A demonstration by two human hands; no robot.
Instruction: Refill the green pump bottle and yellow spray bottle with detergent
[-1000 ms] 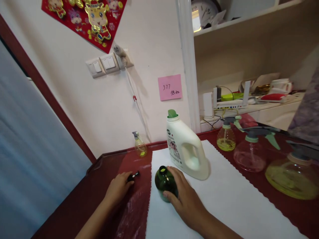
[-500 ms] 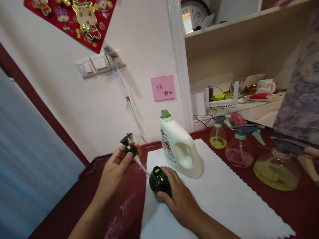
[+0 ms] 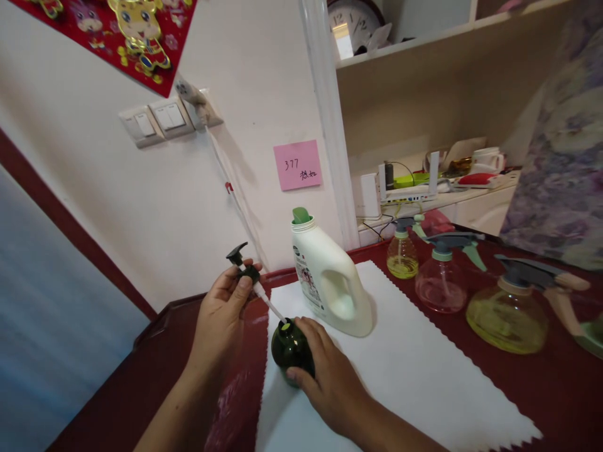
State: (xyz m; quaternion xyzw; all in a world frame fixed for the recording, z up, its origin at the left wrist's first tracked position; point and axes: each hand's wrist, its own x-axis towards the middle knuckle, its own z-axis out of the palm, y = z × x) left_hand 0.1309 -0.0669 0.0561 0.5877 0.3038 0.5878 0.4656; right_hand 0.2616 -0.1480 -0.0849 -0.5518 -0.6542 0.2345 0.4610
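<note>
Between the fingers of my left hand (image 3: 225, 301) is a black pump dispenser head (image 3: 249, 272) with a white tube. It is tilted, and the tube's lower tip is at the open mouth of a dark green bottle (image 3: 288, 353); whether the tip is inside I cannot tell. My right hand (image 3: 330, 370) wraps round the bottle's right side, which stands on a white sheet (image 3: 400, 376). Behind the bottle stands a large pale jug (image 3: 325, 276) with a side handle and a green spout at its uncapped neck.
On the red table (image 3: 188, 351), several spray bottles stand to the right: a small yellow one (image 3: 402, 257), a pink one (image 3: 440, 285) and a larger yellow one (image 3: 506, 317). A white router (image 3: 407, 194) sits on the shelf behind. The wall bears a pink note (image 3: 296, 164).
The pump's tube has moved from beside the bottle's left side up to its mouth. The whole view has shifted slightly, and more of the right end of the table shows.
</note>
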